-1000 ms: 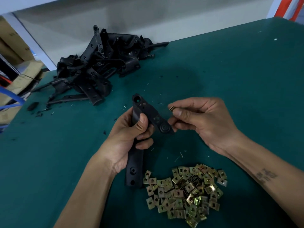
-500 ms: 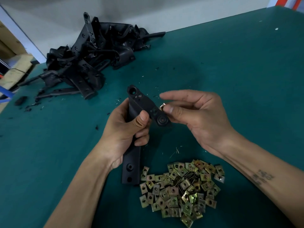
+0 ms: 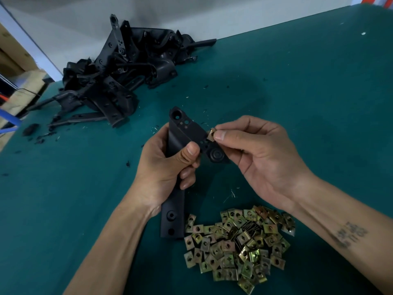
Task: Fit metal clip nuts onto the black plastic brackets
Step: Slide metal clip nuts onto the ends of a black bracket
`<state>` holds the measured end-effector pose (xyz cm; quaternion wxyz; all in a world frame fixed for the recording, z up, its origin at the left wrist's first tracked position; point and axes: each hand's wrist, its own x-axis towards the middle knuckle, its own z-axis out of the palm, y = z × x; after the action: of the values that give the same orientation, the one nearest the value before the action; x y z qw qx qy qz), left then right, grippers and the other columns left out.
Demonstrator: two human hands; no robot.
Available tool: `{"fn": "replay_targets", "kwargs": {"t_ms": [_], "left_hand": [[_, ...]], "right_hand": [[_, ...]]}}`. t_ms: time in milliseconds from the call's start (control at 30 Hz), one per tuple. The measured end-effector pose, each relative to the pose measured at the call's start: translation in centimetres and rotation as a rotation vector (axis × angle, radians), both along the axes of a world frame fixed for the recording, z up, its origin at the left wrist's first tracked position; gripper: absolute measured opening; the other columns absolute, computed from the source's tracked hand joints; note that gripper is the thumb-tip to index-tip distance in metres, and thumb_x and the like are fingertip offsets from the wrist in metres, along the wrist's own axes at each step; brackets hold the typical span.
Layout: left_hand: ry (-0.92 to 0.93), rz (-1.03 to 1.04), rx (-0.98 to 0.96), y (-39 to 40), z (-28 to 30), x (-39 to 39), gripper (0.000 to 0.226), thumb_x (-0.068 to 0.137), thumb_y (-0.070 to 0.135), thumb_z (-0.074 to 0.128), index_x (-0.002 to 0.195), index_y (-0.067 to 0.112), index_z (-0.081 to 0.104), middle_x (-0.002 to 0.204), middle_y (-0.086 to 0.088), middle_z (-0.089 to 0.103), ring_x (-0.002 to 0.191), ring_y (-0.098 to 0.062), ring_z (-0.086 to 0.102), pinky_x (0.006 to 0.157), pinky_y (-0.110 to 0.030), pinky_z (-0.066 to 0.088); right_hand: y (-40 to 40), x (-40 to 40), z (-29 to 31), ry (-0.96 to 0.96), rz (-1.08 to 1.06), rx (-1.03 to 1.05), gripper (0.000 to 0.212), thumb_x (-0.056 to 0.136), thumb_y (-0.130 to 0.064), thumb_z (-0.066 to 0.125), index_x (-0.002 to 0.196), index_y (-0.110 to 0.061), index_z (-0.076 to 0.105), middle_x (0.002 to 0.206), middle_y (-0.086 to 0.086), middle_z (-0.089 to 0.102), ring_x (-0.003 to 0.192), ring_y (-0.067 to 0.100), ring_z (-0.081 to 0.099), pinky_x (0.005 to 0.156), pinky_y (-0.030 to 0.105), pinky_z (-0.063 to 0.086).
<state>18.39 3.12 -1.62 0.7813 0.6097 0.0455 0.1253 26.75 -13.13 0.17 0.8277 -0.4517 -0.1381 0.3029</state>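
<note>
My left hand [image 3: 168, 167] grips a long black plastic bracket [image 3: 185, 128] around its middle, thumb on top, above the green table. The bracket's lower end points toward me and its angled upper arm runs right to a round boss. My right hand [image 3: 259, 156] pinches a brass-coloured clip nut [image 3: 211, 134] between thumb and forefinger, and the nut touches the right edge of that arm. A heap of loose clip nuts [image 3: 236, 248] lies on the table near me, below my hands.
A pile of black brackets [image 3: 119, 75] lies at the table's [image 3: 308, 92] far left, near its back edge. Black crumbs and small metal shavings are scattered around it. Cardboard boxes [image 3: 12, 60] stand beyond the left edge.
My right hand has brought the clip nut leftward from free air up against the bracket's edge. My left hand keeps its grip on the bracket.
</note>
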Motion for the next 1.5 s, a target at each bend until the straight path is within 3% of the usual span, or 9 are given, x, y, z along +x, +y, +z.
{"fn": "replay_targets", "kwargs": {"t_ms": [167,333,600,833,1067,1300,1500], "left_hand": [[0.013,0.034,0.019,-0.15,0.11,0.15,0.036,0.078,0.027,0.075,0.094,0.006,0.051,0.062,-0.008,0.052,0.040,-0.009,0.035,0.037,-0.020,0.035],[0.008,0.048,0.034,-0.14,0.04,0.14,0.034,0.080,0.027,0.075,0.095,0.008,0.050,0.063,-0.008,0.049,0.040,-0.010,0.033,0.037,-0.020,0.034],[-0.016,0.023,0.047,-0.23,0.07,0.15,0.031,0.084,0.024,0.073,0.098,0.009,0.051,0.062,-0.005,0.048,0.041,-0.008,0.034,0.036,-0.019,0.034],[-0.019,0.046,0.063,-0.43,0.30,0.05,0.034,0.082,0.024,0.074,0.098,0.008,0.050,0.062,-0.005,0.044,0.042,-0.008,0.034,0.036,-0.020,0.033],[-0.016,0.041,0.072,-0.36,0.23,-0.01,0.032,0.085,0.025,0.076,0.099,0.009,0.052,0.062,-0.004,0.044,0.042,-0.009,0.034,0.037,-0.020,0.034],[-0.038,0.006,0.066,-0.29,0.09,0.00,0.024,0.086,0.022,0.071,0.098,0.012,0.053,0.063,-0.002,0.047,0.043,-0.007,0.034,0.038,-0.019,0.034],[-0.042,-0.001,0.070,-0.37,0.09,0.03,0.026,0.087,0.023,0.070,0.099,0.010,0.051,0.063,-0.002,0.048,0.043,-0.007,0.035,0.038,-0.019,0.034]], "right_hand": [[0.17,-0.27,0.09,0.044,-0.067,0.004,0.008,0.067,-0.002,0.076,0.067,-0.007,0.070,0.077,0.010,0.073,0.074,0.015,0.070,0.071,0.021,0.057],[0.40,-0.80,-0.08,0.059,-0.119,-0.007,0.029,0.081,0.010,0.071,0.062,-0.009,0.061,0.075,0.011,0.071,0.074,0.017,0.070,0.072,0.023,0.056],[-0.12,-0.24,0.66,-0.108,-0.076,-0.109,0.023,0.081,0.008,0.072,0.065,-0.007,0.063,0.076,0.012,0.070,0.076,0.023,0.065,0.077,0.033,0.057],[0.42,-0.82,0.35,-0.044,-0.106,-0.094,0.024,0.083,0.006,0.072,0.067,-0.006,0.060,0.076,0.012,0.069,0.076,0.023,0.064,0.072,0.031,0.057],[0.21,-0.71,0.42,-0.091,-0.090,-0.118,0.023,0.082,0.004,0.072,0.065,-0.008,0.062,0.078,0.013,0.071,0.078,0.024,0.065,0.076,0.033,0.057],[0.10,-0.64,0.49,-0.177,-0.057,-0.073,0.035,0.089,0.003,0.066,0.060,-0.011,0.054,0.080,0.015,0.062,0.076,0.022,0.059,0.071,0.033,0.053],[0.38,-1.02,0.18,-0.235,-0.085,-0.063,0.026,0.083,-0.008,0.064,0.060,-0.009,0.051,0.084,0.022,0.056,0.080,0.031,0.052,0.070,0.040,0.047]]}}
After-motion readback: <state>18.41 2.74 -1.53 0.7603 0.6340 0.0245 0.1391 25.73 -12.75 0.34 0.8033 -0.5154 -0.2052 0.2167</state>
